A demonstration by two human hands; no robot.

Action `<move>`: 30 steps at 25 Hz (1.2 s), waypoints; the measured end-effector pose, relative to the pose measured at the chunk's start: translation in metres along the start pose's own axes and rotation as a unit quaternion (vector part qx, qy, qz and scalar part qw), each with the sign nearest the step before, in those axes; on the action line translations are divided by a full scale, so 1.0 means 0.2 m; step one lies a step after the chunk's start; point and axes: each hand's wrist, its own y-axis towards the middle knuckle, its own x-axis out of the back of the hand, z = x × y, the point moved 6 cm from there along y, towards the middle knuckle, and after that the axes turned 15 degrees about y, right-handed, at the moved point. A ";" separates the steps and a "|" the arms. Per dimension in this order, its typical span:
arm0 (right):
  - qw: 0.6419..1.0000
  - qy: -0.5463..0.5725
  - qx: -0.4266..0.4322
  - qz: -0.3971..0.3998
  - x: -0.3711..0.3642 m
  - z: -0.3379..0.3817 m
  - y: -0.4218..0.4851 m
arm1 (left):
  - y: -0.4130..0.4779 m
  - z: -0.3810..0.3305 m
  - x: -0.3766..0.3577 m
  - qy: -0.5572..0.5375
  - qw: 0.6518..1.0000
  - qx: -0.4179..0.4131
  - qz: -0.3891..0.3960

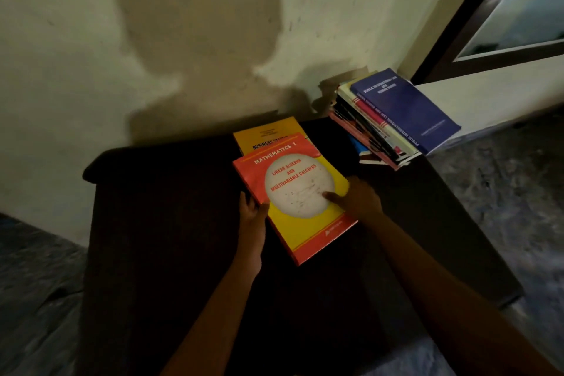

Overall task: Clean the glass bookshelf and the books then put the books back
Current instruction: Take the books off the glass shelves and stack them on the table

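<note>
Left hand: my left hand [251,220] grips the left edge of the maths book [299,192], fingers curled round the edge near its far left corner, with my thumb at the edge.

Right hand: my right hand [357,200] holds the right edge of the same book. The thumb lies flat on the cover, pointing in at the white circle. I cannot see whether the other fingers reach underneath.

Maths book: red and yellow, cover up and turned at an angle. It sits in the middle of the table [171,223], nearer the far edge. Its far end overlaps the yellow book [268,134]. I cannot tell whether it lies flat or is lifted a little.

Yellow book: flat at the far edge of the table against the wall [76,55]. Only its far half shows from under the maths book.

Stack of books [370,134]: at the far right corner of the table, piled unevenly and apart from the maths book. Its right side juts out past the table's right edge.

Blue book [409,110]: on top of the stack, cover up, with white lettering.

Table: dark, its far edge against the wall.

Wall: pale, with my shadow across it.

Floor [503,177]: grey and mottled, showing on both sides of the table.

Window frame [476,15]: dark, high on the right, beyond the stack.
</note>
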 end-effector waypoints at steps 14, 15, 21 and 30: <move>0.981 0.193 0.027 -0.004 -0.06 0.13 0.12 | 0.29 -0.07 0.06 0.347 0.921 -0.171 -0.042; 0.979 0.199 0.031 -0.012 -0.10 0.12 0.10 | 0.25 -0.04 0.05 0.368 0.913 -0.171 -0.037; 0.977 0.201 0.060 -0.047 -0.17 0.01 0.01 | 0.22 0.03 -0.01 0.407 0.892 -0.186 -0.061; 0.952 0.296 0.046 -0.066 -0.04 -0.26 -0.42 | -0.18 0.06 0.01 0.331 0.926 -0.152 -0.101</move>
